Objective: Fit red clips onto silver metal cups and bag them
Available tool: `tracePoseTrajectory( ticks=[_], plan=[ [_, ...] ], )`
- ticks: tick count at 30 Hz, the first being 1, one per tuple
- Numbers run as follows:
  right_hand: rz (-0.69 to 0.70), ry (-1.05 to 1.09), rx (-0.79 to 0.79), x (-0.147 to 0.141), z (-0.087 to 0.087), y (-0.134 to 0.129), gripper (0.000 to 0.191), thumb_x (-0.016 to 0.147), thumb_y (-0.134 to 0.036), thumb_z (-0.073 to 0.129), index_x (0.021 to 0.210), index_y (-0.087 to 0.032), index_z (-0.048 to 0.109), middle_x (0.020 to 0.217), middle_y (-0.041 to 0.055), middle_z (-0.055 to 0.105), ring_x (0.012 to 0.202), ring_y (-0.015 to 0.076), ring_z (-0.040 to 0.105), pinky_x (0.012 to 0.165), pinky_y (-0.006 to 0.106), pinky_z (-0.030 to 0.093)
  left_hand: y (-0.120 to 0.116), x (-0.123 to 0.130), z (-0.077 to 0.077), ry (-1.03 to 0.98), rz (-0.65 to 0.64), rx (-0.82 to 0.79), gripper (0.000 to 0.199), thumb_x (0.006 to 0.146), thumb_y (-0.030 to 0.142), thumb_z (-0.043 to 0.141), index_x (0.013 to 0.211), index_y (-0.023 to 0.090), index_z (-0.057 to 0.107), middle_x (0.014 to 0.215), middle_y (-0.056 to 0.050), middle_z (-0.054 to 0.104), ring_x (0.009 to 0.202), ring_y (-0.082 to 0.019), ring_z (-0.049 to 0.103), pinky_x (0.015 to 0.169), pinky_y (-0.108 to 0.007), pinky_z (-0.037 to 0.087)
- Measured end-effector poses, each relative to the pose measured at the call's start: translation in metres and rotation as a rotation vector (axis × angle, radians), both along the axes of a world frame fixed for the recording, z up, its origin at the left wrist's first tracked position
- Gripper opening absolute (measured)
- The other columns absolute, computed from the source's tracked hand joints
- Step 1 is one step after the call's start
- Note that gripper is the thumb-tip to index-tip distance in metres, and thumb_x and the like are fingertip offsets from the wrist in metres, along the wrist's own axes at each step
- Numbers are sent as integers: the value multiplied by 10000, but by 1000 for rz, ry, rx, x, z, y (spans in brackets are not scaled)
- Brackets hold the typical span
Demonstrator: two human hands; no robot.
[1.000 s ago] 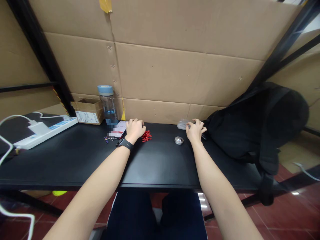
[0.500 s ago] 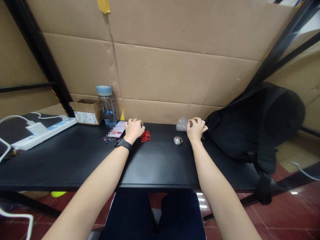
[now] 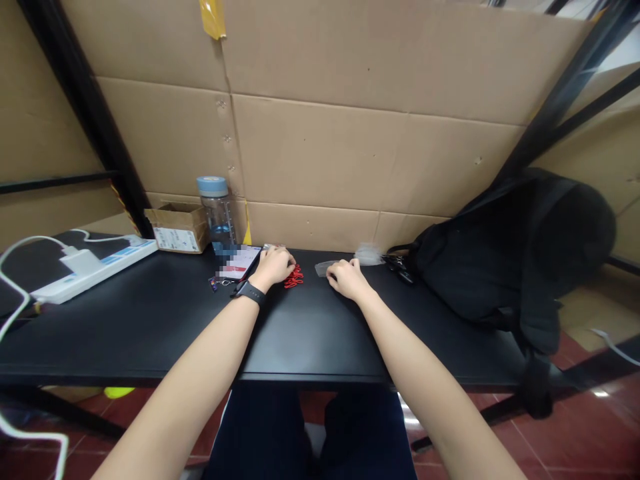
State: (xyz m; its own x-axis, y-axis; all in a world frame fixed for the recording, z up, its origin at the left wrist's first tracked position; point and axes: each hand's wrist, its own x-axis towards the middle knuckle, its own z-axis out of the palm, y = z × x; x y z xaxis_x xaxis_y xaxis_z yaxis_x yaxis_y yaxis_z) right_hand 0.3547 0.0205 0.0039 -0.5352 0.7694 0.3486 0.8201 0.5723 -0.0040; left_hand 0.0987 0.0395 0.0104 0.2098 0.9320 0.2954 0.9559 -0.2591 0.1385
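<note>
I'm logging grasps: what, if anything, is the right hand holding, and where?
The right hand appears to hold a clear plastic piece by its right end.

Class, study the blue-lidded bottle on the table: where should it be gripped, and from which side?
Best gripped around its upper body, just below the lid, coming from the front right. The bottle stands upright with rounded sides; the small open box crowds its left, the cardboard wall is behind, and the phone lies near its base.
</note>
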Motion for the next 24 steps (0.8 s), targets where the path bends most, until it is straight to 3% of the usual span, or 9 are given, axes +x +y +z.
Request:
tracePoseTrajectory(
  ticks=[5,19,24],
  plan=[
    [11,104,-88,7,2,-1,137,926,-287,622,983,-232,734,1070,70,755,1013,242,633,887,380,284,0,0,-2,24,20,-6,253,893,350,562,964,299,800,1225,-65,723,1254,-355,519,998,-491,417],
    [-58,398,-69,51,23,3,170,873,-252,649,985,-205,768,950,52,769,859,195,683,815,296,489,-3,5,-4,30,91,72,227,877,288,573,860,215,787,1046,-148,739,1134,-346,573,952,-448,397],
    [-144,298,-278,79,18,6,448,746,-395,813,1145,-203,748,1094,87,751,865,209,685,791,301,514,-3,4,-4,1,80,113,262,905,231,519,822,218,767,1008,-135,739,1086,-335,584,917,-453,375]
  ],
)
